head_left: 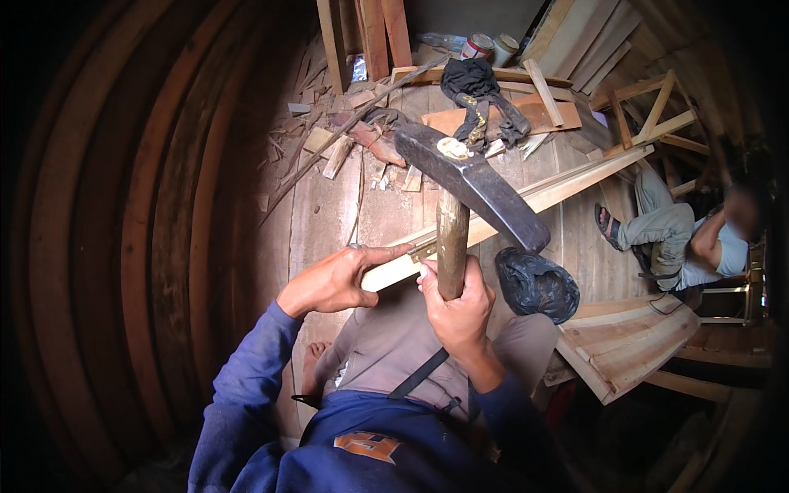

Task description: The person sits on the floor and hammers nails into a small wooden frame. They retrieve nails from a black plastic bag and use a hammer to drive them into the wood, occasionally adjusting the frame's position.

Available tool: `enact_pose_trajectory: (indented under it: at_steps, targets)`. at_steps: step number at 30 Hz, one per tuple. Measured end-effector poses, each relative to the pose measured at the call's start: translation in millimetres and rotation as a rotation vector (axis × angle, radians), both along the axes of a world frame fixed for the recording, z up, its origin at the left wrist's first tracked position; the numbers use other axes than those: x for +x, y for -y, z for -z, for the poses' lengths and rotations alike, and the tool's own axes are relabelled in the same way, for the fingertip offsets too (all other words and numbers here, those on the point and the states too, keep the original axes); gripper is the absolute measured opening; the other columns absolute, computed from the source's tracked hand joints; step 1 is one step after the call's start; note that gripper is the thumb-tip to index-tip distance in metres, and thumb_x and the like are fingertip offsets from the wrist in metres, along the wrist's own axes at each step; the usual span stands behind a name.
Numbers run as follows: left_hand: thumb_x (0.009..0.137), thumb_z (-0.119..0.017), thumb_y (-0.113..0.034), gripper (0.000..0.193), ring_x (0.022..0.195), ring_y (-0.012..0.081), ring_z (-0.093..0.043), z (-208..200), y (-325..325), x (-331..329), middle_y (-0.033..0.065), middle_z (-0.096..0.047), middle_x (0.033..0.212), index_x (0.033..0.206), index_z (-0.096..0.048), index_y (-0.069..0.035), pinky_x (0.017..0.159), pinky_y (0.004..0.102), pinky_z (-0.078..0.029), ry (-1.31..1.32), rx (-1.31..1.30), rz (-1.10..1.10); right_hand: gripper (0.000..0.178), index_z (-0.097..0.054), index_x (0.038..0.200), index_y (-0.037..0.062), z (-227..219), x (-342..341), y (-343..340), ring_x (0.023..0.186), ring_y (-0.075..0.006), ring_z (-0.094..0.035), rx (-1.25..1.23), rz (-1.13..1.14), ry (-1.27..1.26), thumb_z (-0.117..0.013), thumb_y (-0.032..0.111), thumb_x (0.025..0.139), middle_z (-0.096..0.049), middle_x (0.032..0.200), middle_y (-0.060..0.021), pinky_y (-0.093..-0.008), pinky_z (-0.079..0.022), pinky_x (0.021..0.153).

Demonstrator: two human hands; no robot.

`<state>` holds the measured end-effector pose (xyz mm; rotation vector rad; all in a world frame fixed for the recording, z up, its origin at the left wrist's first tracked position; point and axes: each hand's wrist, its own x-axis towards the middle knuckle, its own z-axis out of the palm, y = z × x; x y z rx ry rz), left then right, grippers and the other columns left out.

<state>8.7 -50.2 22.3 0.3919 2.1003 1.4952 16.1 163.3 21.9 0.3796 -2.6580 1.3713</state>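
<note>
My right hand is wrapped round the wooden handle of a hammer, whose dark steel head stands up in front of me. My left hand grips the near end of a long pale wooden strip, thumb on one side and fingers on the other. On the strip, between both hands, lies a small brass-coloured metal piece, perhaps a hinge. My left fingertips reach close to it. The right thumb and fingertips are near it too, and the hammer handle partly hides that spot.
A black plastic bag sits by my right knee. Wood scraps, a dark cloth and cans lie farther off. Another person sits at the right, near a wooden frame. Joined boards lie closer.
</note>
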Motion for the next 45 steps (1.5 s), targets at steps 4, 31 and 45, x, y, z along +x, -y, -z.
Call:
enact_pose_trajectory:
  at_steps: [4,31,45]
  targets:
    - [0.066,-0.068,-0.006,0.082,0.094,0.0279,-0.066,16,-2,1,0.0199,-0.067,0.111,0.145,-0.046,-0.007,0.088,0.0367,-0.049,-0.127,0.029,-0.013,0.015,-0.055,0.097,-0.0032,-4,-17,8,0.069,-0.0165,-0.071,-0.06,0.05,-0.008,-0.066,-0.004,0.087,-0.071,0.083,-0.013,-0.0312,-0.057,0.061]
    - [0.061,-0.059,0.01,0.09,0.102,0.0139,-0.057,9,8,-12,0.0115,-0.062,0.127,0.148,-0.044,-0.009,0.089,0.0284,-0.049,0.021,0.086,-0.016,0.038,-0.046,0.123,-0.0003,-73,79,-99,0.096,-0.051,-0.06,0.486,-0.103,0.658,-0.059,0.01,0.089,-0.062,0.101,-0.0313,-0.0549,-0.048,0.081]
    - [0.063,-0.066,0.0,0.085,0.13,0.034,-0.05,15,0,-3,0.0217,-0.052,0.14,0.145,-0.042,-0.002,0.111,0.0372,-0.037,-0.14,0.122,0.029,0.036,-0.045,0.121,-0.0001,-80,68,-79,0.097,-0.0501,-0.06,0.532,-0.132,0.618,-0.059,0.008,0.089,-0.062,0.102,-0.031,-0.0535,-0.048,0.081]
